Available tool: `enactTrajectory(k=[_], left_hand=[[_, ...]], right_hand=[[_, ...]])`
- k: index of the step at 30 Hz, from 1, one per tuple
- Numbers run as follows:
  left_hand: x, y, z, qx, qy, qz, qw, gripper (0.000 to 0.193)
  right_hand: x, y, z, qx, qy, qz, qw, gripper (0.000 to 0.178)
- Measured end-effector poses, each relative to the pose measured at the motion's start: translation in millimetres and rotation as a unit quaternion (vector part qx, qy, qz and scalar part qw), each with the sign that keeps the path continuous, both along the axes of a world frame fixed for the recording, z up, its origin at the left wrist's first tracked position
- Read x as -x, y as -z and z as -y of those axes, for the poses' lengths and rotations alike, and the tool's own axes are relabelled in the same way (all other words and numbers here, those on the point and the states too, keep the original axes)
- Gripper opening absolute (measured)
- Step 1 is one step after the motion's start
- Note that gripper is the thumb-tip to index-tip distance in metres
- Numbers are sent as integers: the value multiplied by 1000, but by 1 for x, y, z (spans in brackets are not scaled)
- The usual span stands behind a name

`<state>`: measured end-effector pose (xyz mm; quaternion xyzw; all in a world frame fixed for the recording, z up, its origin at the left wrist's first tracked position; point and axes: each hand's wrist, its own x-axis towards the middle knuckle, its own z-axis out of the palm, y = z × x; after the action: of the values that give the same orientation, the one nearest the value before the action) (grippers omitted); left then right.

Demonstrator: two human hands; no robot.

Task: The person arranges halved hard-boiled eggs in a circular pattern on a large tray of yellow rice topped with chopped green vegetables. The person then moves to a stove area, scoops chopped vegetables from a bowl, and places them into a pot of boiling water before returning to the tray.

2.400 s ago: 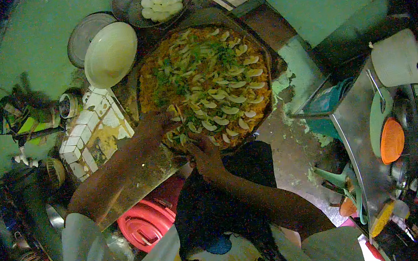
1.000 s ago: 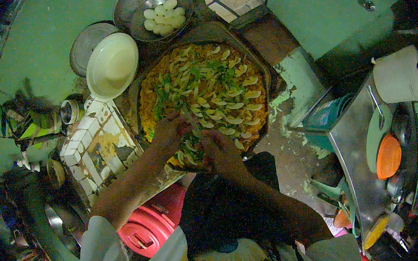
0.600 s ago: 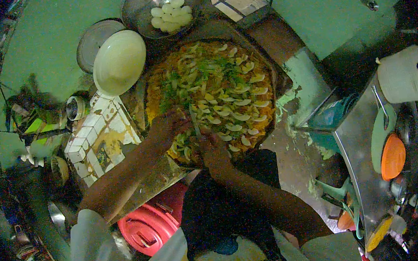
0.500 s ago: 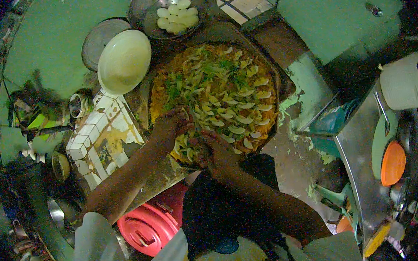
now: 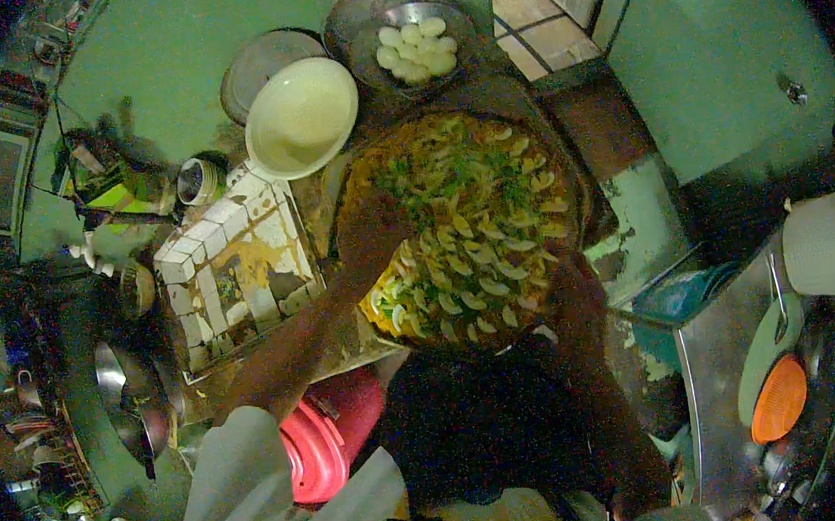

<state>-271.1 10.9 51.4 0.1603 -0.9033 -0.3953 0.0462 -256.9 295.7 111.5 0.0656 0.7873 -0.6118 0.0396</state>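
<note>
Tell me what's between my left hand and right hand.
The head view shows pale slices over the food between your left hand and right hand; both hands look dark and indistinct.

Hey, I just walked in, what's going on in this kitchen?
A person has both hands at a wide pan of orange food topped with green herbs and pale slices. The left hand is over its left side, the right hand by its lower right edge; their grip is too dark to tell. Beyond the pan, a metal bowl holds white eggs.
</note>
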Motion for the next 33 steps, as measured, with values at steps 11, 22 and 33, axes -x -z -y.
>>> enactTrajectory(k=[11, 22, 33], left_hand=[[48, -29, 54, -53, 10, -27, 998, 46], [102, 61, 104, 57, 64, 8, 996, 51], [-37, 113, 119, -37, -147, 14, 988, 60]], right_hand=[[-83, 129, -90, 40, 0, 188, 981, 45], [-91, 142, -49, 389, 155, 232, 878, 49], [50, 135, -75, 175, 2, 102, 979, 51]])
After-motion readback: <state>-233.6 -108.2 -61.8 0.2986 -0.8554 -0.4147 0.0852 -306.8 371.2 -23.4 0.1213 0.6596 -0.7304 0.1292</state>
